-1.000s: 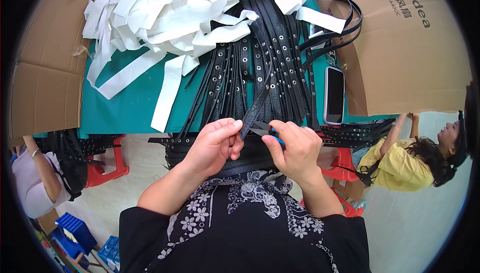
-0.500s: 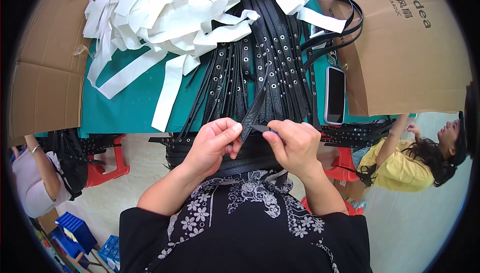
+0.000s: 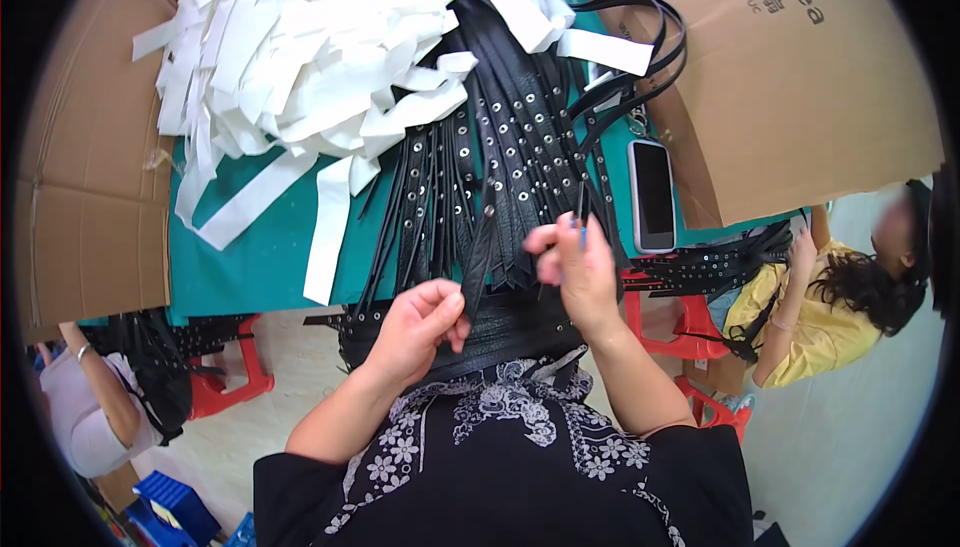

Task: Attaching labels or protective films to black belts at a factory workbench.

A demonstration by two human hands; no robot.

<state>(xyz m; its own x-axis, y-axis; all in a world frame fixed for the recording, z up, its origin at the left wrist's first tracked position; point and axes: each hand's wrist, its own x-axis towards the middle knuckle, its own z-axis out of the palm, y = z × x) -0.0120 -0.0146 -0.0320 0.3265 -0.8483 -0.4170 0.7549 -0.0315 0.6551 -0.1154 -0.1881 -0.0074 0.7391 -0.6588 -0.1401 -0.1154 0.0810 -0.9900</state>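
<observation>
While left hand [image 3: 415, 322] pinches black strap [image 3: 478, 257], right hand [image 3: 572, 267] grips small tool — tool mostly hidden.

One phone [image 3: 652, 194] lies near the green table's [image 3: 250, 257] right edge. Two cardboard boxes flank it, one left [image 3: 85, 177], one right [image 3: 790, 77]. Black studded straps [image 3: 510, 147] and white strips [image 3: 300, 67]: too many to count.

A black strap [image 3: 478, 257], narrow and studded with metal eyelets, runs tilted from the heap of like straps down to the desk edge. A thin dark tool [image 3: 583, 205] with a blue handle stands nearly upright beside it.
</observation>
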